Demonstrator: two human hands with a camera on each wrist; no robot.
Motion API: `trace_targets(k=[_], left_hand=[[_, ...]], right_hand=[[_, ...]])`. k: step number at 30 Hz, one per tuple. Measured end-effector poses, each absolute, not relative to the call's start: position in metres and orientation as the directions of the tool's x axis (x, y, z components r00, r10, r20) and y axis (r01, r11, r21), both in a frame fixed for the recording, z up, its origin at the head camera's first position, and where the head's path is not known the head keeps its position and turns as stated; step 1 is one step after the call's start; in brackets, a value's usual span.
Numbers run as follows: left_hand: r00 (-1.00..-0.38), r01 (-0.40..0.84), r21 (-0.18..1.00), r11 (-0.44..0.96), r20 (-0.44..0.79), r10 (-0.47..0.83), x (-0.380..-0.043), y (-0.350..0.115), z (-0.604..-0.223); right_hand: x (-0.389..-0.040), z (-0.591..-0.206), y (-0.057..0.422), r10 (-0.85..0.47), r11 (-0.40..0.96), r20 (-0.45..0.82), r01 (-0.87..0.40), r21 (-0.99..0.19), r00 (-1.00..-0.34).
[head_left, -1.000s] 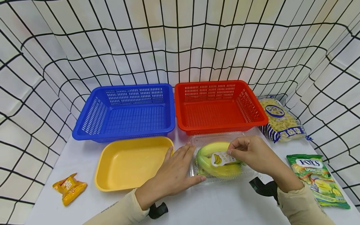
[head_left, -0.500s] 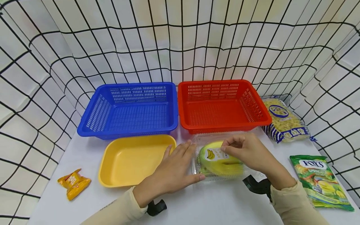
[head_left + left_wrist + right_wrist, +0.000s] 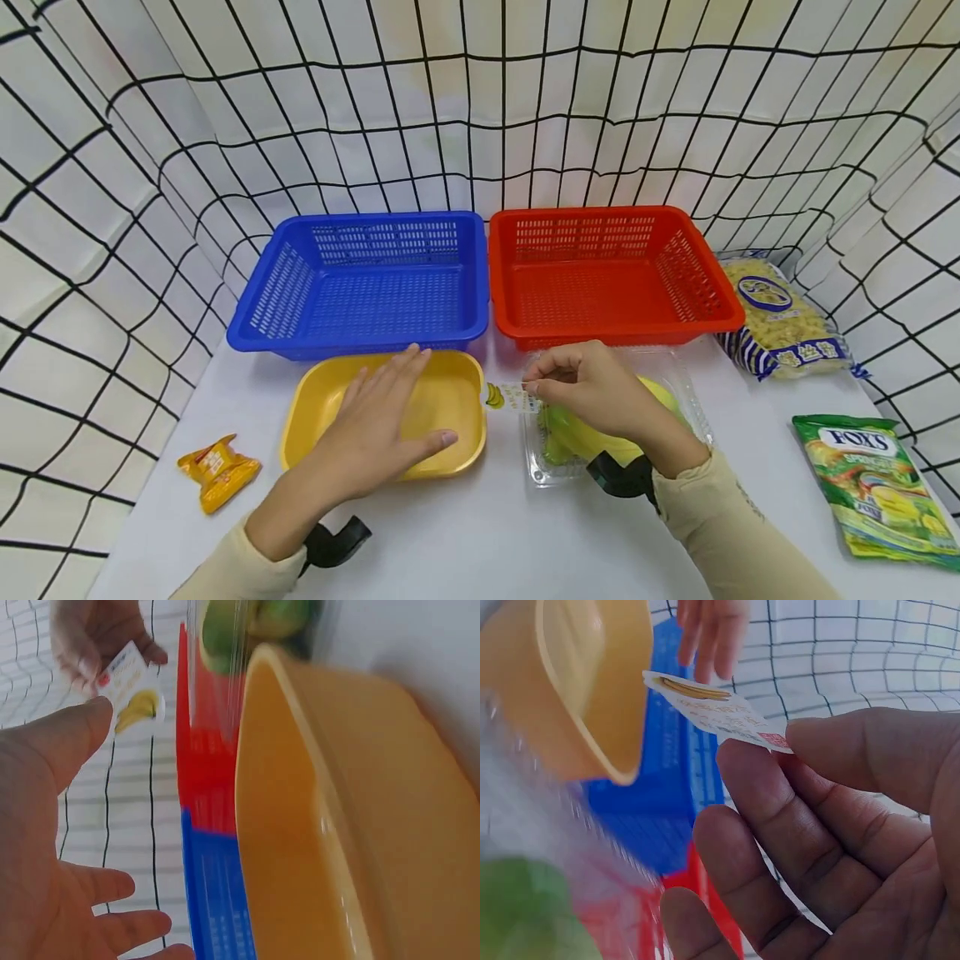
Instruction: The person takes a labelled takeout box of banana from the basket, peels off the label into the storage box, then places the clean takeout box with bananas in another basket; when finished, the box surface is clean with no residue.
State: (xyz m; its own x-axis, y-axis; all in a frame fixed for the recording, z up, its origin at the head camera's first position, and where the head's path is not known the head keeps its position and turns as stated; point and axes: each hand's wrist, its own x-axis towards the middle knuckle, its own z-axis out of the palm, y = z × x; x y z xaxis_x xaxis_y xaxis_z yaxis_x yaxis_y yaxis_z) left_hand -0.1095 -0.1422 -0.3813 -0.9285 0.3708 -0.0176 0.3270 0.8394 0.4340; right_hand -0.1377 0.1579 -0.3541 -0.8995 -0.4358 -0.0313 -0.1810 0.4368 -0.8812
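My right hand [image 3: 592, 387] pinches a white sticker with a banana picture [image 3: 510, 397] by one end, between thumb and forefinger. The sticker hangs in the air between the yellow tub [image 3: 453, 408] and a clear plastic box [image 3: 697, 417]. Bananas [image 3: 585, 437], yellow-green, lie in that box, partly hidden by the right hand and wrist. Above the tub is my left hand [image 3: 371, 425], fingers extended and holding nothing. In the right wrist view the thumb and forefinger grip the sticker [image 3: 712, 712] at its red-marked end.
Behind stand a blue basket [image 3: 386, 300] and a red basket [image 3: 585, 296], side by side. On the right lie a bag of pasta [image 3: 780, 312] and a green Fox's bag [image 3: 877, 492]. An orange snack packet [image 3: 217, 471] sits at left. Black wire mesh encloses the table.
The sticker has come away from over the banana box and moved left in my right hand. My left hand has left the box's edge and moved left over the tub.
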Motion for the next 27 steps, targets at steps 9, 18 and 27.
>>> trace_targets(k=[9, 18, 27], left_hand=[[-0.971, 0.219, 0.416, 0.883, 0.007, 0.238, -0.110, -0.208, -0.379], [-0.992, 0.074, 0.402, 0.913, -0.065, 0.110, -0.117, -0.256, -0.390], [-0.992, 0.007, 0.421, 0.907, -0.111, 0.060, -0.120, -0.272, -0.400]], right_hand=[[-0.150, -0.360, 0.124, -0.495, 0.433, -0.088, -0.157, -0.888, -0.865], [-0.160, -0.368, 0.102, -0.531, 0.473, -0.126, -0.170, -0.865, -0.838], [-0.171, -0.378, 0.088, -0.557, 0.511, -0.157, -0.188, -0.839, -0.816]])
